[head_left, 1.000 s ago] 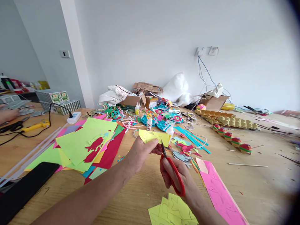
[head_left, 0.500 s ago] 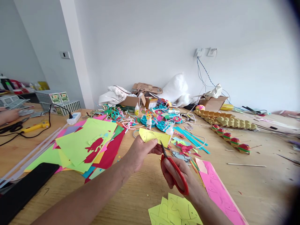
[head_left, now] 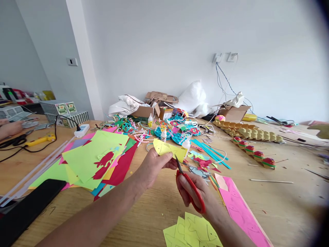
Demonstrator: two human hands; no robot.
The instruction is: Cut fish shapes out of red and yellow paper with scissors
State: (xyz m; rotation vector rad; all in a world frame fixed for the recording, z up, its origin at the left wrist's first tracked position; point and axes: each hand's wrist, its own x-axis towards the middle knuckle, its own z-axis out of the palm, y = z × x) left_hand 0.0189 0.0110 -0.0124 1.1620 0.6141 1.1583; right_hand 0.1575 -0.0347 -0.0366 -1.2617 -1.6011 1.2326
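My left hand (head_left: 155,166) pinches a piece of yellow paper (head_left: 164,148) that has a fish drawn on it. Red-handled scissors (head_left: 192,193) sit in my right hand (head_left: 196,190), fingers wrapped through the loops. Their dark blades touch the paper's lower right edge, close to my left thumb. Below, near the front edge of view, lie several yellow sheets (head_left: 200,230) with fish outlines. A pink strip (head_left: 240,209) with drawn fish lies to the right of my right forearm. Behind the scissors rests a grey-blue paper fish (head_left: 199,171).
Coloured paper sheets (head_left: 89,156) pile up on the left, beside a black phone-like slab (head_left: 31,209). Glue bottles (head_left: 163,134) and craft scraps crowd the middle back. Painted egg-carton pieces (head_left: 253,151) and a thin stick (head_left: 271,181) lie right. Another person's hand (head_left: 11,128) shows far left.
The scissors have shifted slightly against the yellow paper, whose right side now looks cut and bent. At the far right edge, a blurred greenish-brown shape has come into view.
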